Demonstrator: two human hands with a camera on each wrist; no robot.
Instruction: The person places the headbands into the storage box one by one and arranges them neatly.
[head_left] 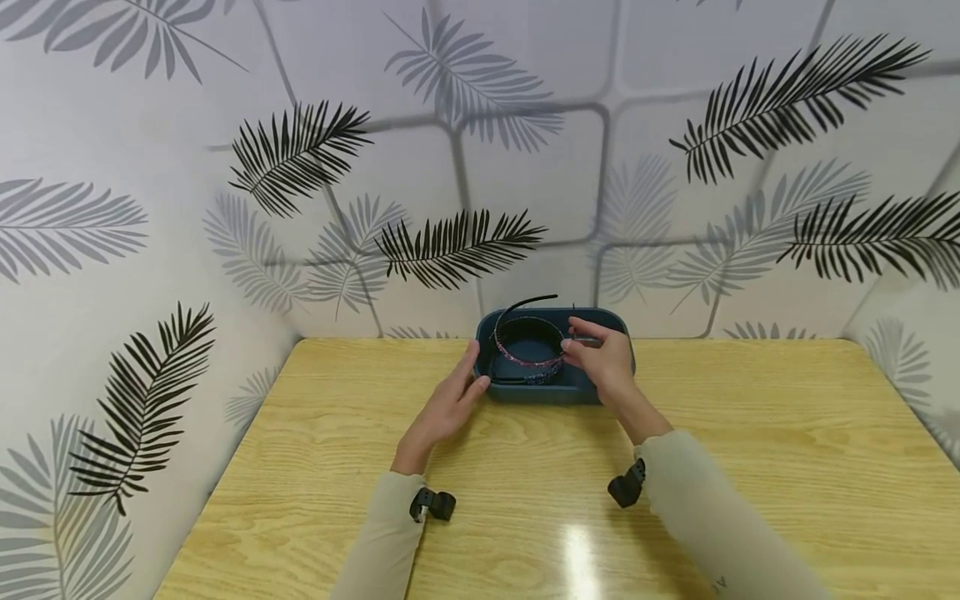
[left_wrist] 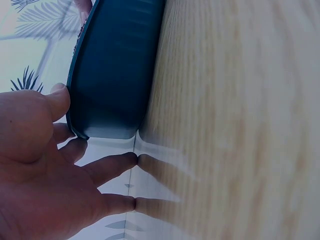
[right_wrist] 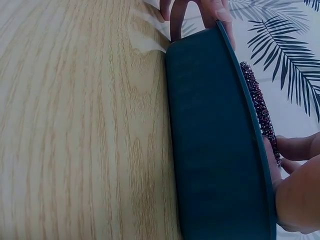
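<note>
A dark blue oblong bin [head_left: 555, 395] stands on the table near the wall. My left hand [head_left: 448, 404] rests against its left end, the thumb at the rim and the other fingers extended and spread. Over the bin, my right hand [head_left: 606, 360] pinches a headband with pink glitter [head_left: 525, 362] between thumb and fingers. One thin black end of it curves up above the rim. A second headband, with blue glitter [head_left: 542, 377], lies lower in the bin, partly hidden. In the right wrist view the glittery headband [right_wrist: 260, 102] shows just above the rim.
The wooden table [head_left: 510, 508] reaches out to both sides and toward me. Directly behind the bin rises a wall [head_left: 525, 192] with a leaf pattern. Black camera straps sit on both wrists.
</note>
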